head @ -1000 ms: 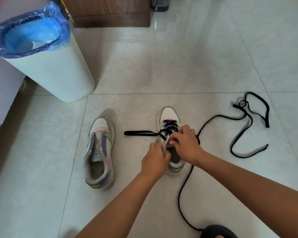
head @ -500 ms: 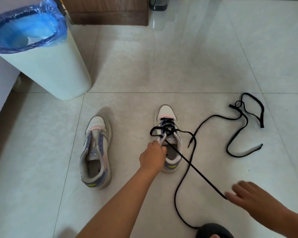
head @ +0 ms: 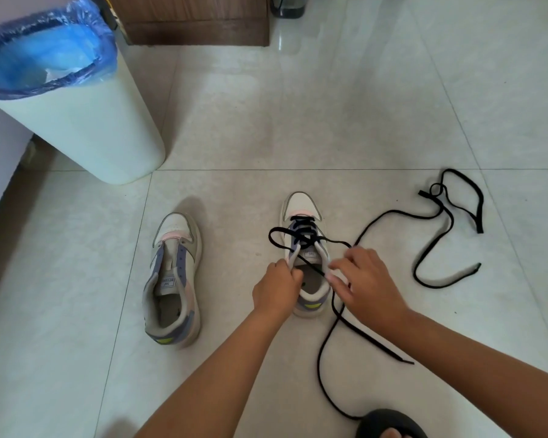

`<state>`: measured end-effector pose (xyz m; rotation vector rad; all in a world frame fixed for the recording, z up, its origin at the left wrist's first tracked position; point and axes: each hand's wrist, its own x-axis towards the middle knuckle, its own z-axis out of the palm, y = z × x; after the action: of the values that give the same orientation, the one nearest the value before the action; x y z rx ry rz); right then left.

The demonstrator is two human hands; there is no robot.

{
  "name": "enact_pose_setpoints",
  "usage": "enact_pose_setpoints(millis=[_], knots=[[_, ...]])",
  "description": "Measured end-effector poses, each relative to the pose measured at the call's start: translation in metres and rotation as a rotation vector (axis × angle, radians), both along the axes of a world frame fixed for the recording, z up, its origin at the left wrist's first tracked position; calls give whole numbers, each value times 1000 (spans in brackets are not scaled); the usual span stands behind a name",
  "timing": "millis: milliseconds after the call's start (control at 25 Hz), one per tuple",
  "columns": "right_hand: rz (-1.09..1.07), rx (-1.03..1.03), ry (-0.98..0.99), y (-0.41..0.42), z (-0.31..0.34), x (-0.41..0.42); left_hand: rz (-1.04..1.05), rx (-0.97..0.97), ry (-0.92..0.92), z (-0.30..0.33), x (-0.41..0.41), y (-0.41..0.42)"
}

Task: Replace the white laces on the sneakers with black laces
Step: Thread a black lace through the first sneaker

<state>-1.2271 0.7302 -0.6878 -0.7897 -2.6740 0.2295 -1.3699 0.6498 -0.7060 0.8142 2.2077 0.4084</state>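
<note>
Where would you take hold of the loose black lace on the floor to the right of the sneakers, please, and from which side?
I would pinch the loose black lace at its nearer tip, coming from above and from the right. That end lies flat and apart on bare tile, free of the tangled loop at the far end. It is also the end that threads first into the unlaced sneaker.

the floor [head: 345, 105] is made of big pale shiny tiles with thin dark lines between them. a white bin [head: 86, 134] with a blue bag stands on it at the far left. two sneakers sit side by side on it, the left sneaker [head: 174, 279] with no lace and the right sneaker [head: 304, 248] partly laced in black. a loose black lace [head: 437, 241] lies curled on the tiles at the right. a brown wooden cabinet [head: 196, 17] stands at the back.
</note>
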Motion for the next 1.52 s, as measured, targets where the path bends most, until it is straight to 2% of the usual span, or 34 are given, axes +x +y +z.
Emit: enact_pose_setpoints(millis=[200,320,440,640,840,1040,1120,1200,1280,1520], knots=[[-2,93,-330,-4,-3,-50,-13,-1,0,-1,0,-1],[66,49,-258,-8,1,-39,-32,-29,42,1,0,0],[175,-117,-136,-15,7,-13,-18,-48,50,3,1,2],[188,-320,-158,-40,28,53,-34,-79,54,5,0,3],[166,-329,-192,-53,31,74,-60,-106,78,8,3,5],[367,-266,-343,-49,24,57,-66,-112,53,8,-1,7],[321,-298,-366,-29,18,41,-72,-96,19,6,-2,6],[105,-425,-272,-2,16,14,-75,-87,-1,6,-2,2],[-48,-466,-265,22,13,-14,-66,-92,-7,7,-1,-5],[34,-574,-472,42,14,-55,-54,-123,6,10,1,-18]])
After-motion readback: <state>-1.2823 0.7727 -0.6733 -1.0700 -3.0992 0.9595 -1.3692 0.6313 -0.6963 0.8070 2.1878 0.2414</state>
